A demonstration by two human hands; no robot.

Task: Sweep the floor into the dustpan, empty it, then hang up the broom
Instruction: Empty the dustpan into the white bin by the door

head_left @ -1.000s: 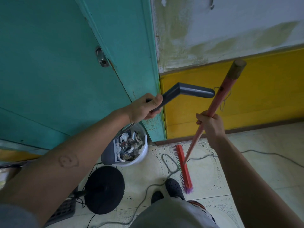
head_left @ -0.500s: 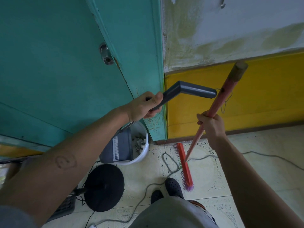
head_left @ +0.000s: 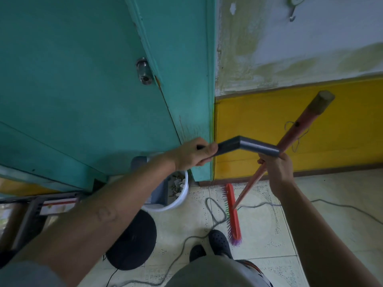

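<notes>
My left hand (head_left: 193,154) grips the long dark grey handle (head_left: 246,146) of the dustpan. The grey pan (head_left: 158,193) stands tipped upright inside a white bin (head_left: 178,200) that holds scraps of rubbish; my forearm hides much of it. My right hand (head_left: 276,165) holds the red broom handle (head_left: 298,129), which leans up to the right and has a string loop near its wooden top. The broom's red head (head_left: 233,212) with purple bristles rests on the tiled floor. The bent end of the dustpan handle touches my right hand.
A teal door (head_left: 83,90) with a metal knob (head_left: 144,72) stands open at left. A metal hook (head_left: 292,12) is on the wall at top right. A black round base (head_left: 132,243) and grey cables (head_left: 215,212) lie on the floor by my shoes.
The dustpan has tipped from flat over the bin to upright inside it. My left hand and the handle have moved right, up to my right hand. The broom has stayed put.
</notes>
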